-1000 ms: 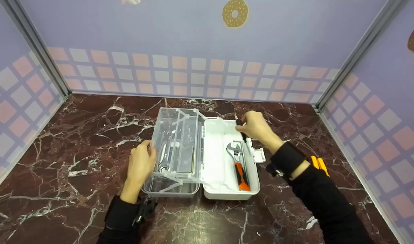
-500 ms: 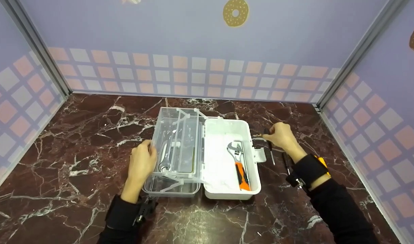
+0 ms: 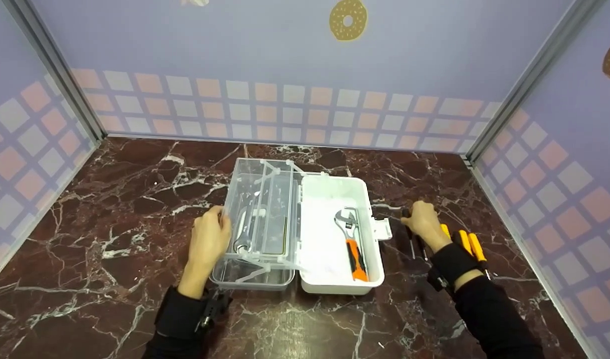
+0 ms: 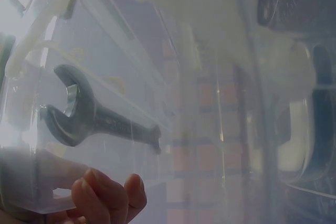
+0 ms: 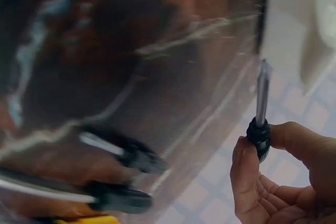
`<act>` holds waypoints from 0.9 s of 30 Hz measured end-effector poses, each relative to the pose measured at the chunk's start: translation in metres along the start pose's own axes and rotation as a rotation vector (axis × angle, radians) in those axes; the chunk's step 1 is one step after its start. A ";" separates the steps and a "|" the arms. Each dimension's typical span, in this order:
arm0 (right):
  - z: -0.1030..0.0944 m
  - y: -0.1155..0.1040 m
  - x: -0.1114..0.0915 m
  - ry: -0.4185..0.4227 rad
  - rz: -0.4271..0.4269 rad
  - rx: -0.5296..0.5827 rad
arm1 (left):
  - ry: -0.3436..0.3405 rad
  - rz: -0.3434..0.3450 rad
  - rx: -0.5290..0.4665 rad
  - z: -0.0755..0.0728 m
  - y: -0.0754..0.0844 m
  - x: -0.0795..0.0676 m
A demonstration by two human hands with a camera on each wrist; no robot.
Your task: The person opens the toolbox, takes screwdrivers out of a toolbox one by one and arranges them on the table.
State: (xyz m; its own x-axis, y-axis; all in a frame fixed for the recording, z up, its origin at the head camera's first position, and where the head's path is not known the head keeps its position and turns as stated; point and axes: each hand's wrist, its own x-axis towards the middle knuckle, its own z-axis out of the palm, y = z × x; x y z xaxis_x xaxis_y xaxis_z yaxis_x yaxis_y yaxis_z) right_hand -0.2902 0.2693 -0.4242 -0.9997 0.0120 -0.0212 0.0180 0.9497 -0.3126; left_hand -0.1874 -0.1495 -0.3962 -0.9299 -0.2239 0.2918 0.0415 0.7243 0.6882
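My right hand [image 3: 424, 224] pinches a small screwdriver [image 5: 261, 98] by its black handle, between thumb and fingers, to the right of the toolbox. Its metal shaft points toward the near side of the table in the head view. My left hand [image 3: 210, 237] grips the left wall of the clear plastic tray [image 3: 275, 234], with fingertips curled over its edge. An open-end wrench [image 4: 79, 114] lies inside that tray. In the white toolbox base [image 3: 314, 219], an adjustable wrench [image 3: 353, 249] with an orange and black handle rests beside a thin metal tool.
On the table right of the box lie two black-handled screwdrivers [image 5: 139, 153], side by side. Yellow-handled tools [image 3: 469, 243] are partly covered by the right wrist. A white latch [image 3: 382, 229] juts from the box's right side. Patterned walls enclose the dark marbled table [image 3: 110, 224].
My right hand has lifted the small screwdriver out of the white base and carried it right and nearer, down beside the other tools. The left hand stays on the clear tray.
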 end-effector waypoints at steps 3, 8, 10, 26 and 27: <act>0.007 0.004 0.001 -0.009 0.012 -0.035 | -0.008 -0.002 -0.002 0.000 0.000 0.000; 0.015 0.007 0.003 -0.037 0.025 -0.080 | -0.015 -0.005 -0.008 0.000 0.000 0.000; 0.018 0.007 0.004 -0.035 0.026 -0.094 | -0.013 -0.003 -0.007 0.000 0.000 0.000; 0.024 0.008 0.001 -0.030 0.014 -0.103 | -0.014 0.005 -0.005 0.000 0.000 0.001; 0.023 0.007 0.001 -0.031 0.016 -0.100 | -0.014 0.005 -0.005 0.000 0.000 0.001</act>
State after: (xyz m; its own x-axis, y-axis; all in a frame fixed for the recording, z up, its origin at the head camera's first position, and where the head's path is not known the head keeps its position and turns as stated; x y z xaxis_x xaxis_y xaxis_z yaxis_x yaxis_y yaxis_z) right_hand -0.2902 0.2688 -0.4481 -0.9983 0.0191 -0.0550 0.0306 0.9759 -0.2160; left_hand -0.1882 -0.1498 -0.3965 -0.9346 -0.2115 0.2861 0.0478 0.7222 0.6900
